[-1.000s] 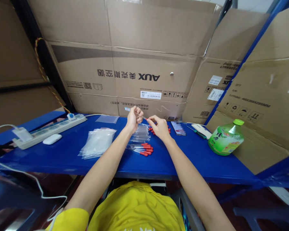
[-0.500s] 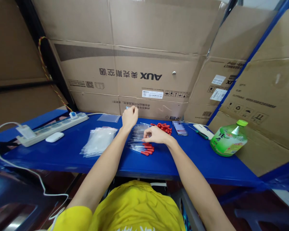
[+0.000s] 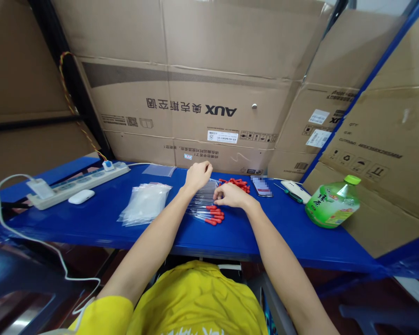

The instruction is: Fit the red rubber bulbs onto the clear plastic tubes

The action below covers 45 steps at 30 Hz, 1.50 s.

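Note:
On the blue table (image 3: 265, 232) lies a row of clear thin tubes with red caps (image 3: 209, 211). My left hand (image 3: 198, 175) reaches over the far end of the clear tubes, fingers loosely curled and touching them. My right hand (image 3: 230, 195) rests knuckles-up on the row, fingertips pinched at a red-capped tube. Whether it grips one I cannot tell. A heap of loose red caps (image 3: 238, 184) lies just beyond my right hand.
A stack of clear plastic bags (image 3: 143, 209) lies left of the tubes. A power strip (image 3: 77, 184) and white earbud case (image 3: 80, 196) sit far left. A phone (image 3: 262, 186), a pen-like tool (image 3: 291, 195) and a green bottle (image 3: 331, 202) lie right. Cardboard boxes (image 3: 195, 102) wall the back.
Both hands were raised together over the tubes, pinching a thin tube. My right hand has dropped onto the row of capped tubes and my left hand has lowered to the clear tubes.

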{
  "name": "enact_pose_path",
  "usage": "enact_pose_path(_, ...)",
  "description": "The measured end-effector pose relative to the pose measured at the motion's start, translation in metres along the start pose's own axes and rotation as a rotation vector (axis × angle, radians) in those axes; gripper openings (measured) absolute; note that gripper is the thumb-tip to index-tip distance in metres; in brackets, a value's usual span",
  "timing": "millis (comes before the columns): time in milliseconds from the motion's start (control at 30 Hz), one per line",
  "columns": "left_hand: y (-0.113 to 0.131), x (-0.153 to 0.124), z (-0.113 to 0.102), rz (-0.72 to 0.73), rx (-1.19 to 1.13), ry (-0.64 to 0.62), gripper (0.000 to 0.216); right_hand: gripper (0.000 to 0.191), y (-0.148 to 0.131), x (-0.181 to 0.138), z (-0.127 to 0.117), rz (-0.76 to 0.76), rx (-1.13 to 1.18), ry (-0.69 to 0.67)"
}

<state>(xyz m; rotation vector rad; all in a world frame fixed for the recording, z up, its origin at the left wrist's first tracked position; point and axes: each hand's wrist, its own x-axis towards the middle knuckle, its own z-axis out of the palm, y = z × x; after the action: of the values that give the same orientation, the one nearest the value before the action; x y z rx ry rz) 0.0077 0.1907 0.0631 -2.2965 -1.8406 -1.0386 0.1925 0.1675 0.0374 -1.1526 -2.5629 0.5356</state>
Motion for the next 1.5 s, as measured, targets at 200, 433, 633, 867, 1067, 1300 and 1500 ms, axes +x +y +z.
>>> enact_pose_path(200,0.000,0.000,0.000,0.058,-0.014,0.017,0.037,0.011,-0.006,0.000,0.002,0.011,-0.070,0.023)
enact_pose_path(433,0.002,-0.001,0.002,0.311,-0.081,-0.035,0.036,0.009,0.000,-0.004,-0.021,-0.004,-0.027,0.481)
enact_pose_path(633,0.005,-0.001,0.011,0.486,-0.207,-0.190,0.036,0.017,0.021,-0.003,-0.032,0.028,0.030,0.749)
enact_pose_path(867,0.010,-0.008,0.012,0.308,-0.130,-0.210,0.031,0.028,0.049,-0.016,-0.038,0.340,-0.218,0.790)
enact_pose_path(1067,0.012,-0.009,0.017,0.291,-0.108,-0.228,0.027,0.057,0.077,-0.025,-0.032,0.530,-0.235,0.537)
enact_pose_path(1300,0.011,-0.008,0.024,0.277,-0.147,-0.193,0.034,0.056,0.089,-0.020,-0.022,0.580,-0.199,0.423)
enact_pose_path(1500,0.014,-0.009,0.021,0.273,-0.128,-0.183,0.034,0.047,0.083,-0.017,-0.021,0.675,-0.243,0.451)
